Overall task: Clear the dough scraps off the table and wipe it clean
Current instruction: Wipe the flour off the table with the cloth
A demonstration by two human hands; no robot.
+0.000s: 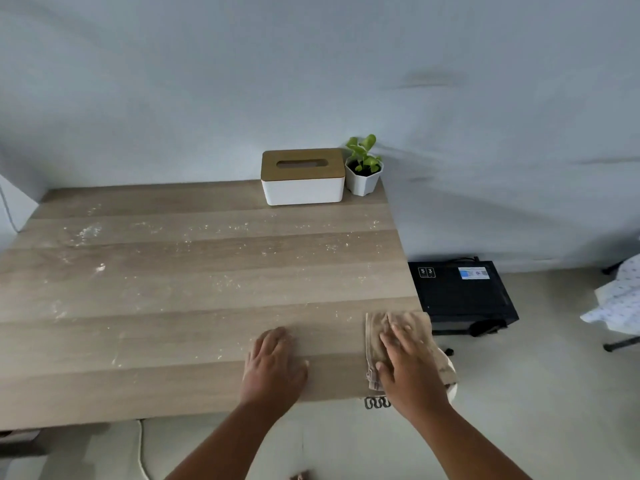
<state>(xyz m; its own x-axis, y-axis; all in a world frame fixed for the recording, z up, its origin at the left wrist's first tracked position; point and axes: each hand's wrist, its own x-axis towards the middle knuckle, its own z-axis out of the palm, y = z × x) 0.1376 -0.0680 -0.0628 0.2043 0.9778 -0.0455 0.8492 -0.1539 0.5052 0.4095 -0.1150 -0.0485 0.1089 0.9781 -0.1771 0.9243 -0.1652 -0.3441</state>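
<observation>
A wooden table point(194, 306) fills the left and middle of the head view. White flour dust and small dough crumbs point(86, 233) are scattered across it, thickest at the far left. A folded beige cloth point(377, 337) lies at the table's front right corner, partly over the edge. My right hand point(408, 365) lies flat on the cloth with straight fingers, pressing it to the wood. My left hand point(273, 362) rests flat on the bare tabletop to the left of the cloth, fingers spread.
A white tissue box with a wooden lid point(303, 176) and a small potted plant point(363, 168) stand at the table's far right against the wall. A black box point(460, 292) sits on the floor right of the table. A white cable point(140, 448) hangs under the front edge.
</observation>
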